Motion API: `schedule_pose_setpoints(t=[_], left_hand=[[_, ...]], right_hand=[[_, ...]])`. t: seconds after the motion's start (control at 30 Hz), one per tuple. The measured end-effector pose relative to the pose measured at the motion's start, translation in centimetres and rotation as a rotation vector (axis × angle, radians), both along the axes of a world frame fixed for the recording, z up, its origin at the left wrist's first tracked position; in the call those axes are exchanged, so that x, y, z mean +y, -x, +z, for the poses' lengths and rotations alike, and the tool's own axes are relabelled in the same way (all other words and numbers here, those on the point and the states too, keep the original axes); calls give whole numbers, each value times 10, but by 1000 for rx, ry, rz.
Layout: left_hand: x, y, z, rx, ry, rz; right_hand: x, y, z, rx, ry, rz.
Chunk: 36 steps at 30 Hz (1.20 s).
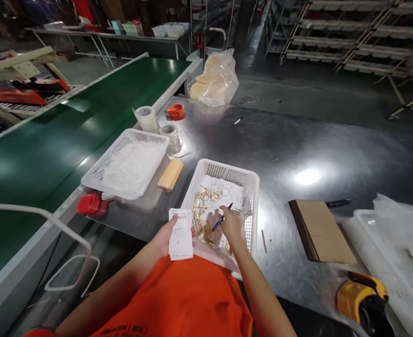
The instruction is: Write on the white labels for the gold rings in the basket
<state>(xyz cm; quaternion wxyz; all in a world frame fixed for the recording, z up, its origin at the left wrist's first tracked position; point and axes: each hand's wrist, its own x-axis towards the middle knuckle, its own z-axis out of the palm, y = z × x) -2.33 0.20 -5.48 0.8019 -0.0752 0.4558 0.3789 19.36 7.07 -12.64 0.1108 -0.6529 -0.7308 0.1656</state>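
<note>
My left hand [165, 237] grips a stack of white printed slips [180, 238], thumb on top, beside the near left edge of a white perforated basket [255, 196]. A blue pen [222, 217] is held in my right hand [232, 225], which is over the inside of that basket. Under the pen lie several thin gold-coloured rings [204, 228], which look like bangles or hoops, on white printed papers [236, 193]. The right hand hides part of the basket's contents.
At left, a second white basket [165, 140] sits near tape rolls [146, 118], an orange tape dispenser [175, 111] and the green conveyor [122, 86]. Brown cardboard sheets [324, 229], a yellow tape dispenser [350, 299] and a plastic-filled tray [399, 252] lie at right.
</note>
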Motion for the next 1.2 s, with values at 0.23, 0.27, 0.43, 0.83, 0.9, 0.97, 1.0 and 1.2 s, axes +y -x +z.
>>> schedule_pose_setpoints(t=[0.23,0.27,0.43,0.83,0.9,0.97,1.0,1.2], left_hand=[[-3,-5,-1,-25,5,16],[-3,-5,-1,-22,11,18],[0,-1,0,17,35,44],[3,-4,-4,-12,6,21],[1,-1,-3,15,21,41],[-1,1,-2,39,38,52],[-2,1,-2,47,45,51],[1,-9,-6,2,44,4]], right_hand=[[36,9,-24,-274,-49,232],[38,8,-23,-293,-52,267],[35,-8,-17,-340,-46,411],[40,-4,-33,-273,14,204],[39,-7,-28,-223,22,231],[34,-12,-21,-173,38,210],[30,-14,-17,-149,47,173],[5,-19,3,37,129,-54]])
